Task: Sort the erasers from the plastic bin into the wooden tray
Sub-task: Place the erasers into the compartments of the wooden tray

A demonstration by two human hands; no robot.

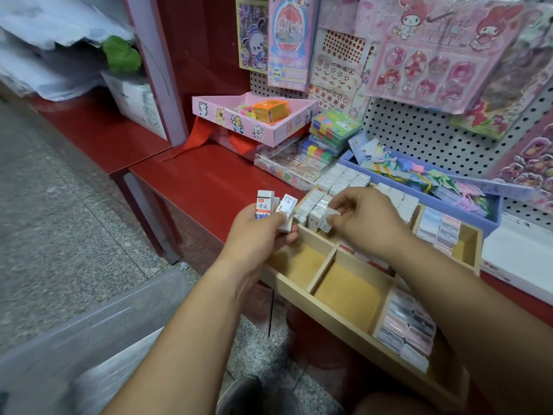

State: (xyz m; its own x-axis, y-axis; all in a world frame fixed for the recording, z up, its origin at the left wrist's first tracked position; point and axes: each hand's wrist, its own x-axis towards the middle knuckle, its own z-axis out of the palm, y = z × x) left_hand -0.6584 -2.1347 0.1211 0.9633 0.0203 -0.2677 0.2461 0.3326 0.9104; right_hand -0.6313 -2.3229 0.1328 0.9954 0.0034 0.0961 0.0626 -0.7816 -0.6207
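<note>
A compartmented wooden tray lies on the red shelf, jutting over its front edge. My left hand grips a few white boxed erasers just left of the tray's far-left corner. My right hand pinches one wrapped eraser at a far compartment holding standing white erasers. Two near-left compartments show bare wood. Pastel erasers fill the near-right compartment. A translucent plastic bin appears blurred at the lower left.
A blue tray with coloured trinkets sits behind the wooden tray. A pink box and stacked colourful packs stand at the back. Sticker sheets hang on the pegboard. The red shelf ends at the left over a speckled floor.
</note>
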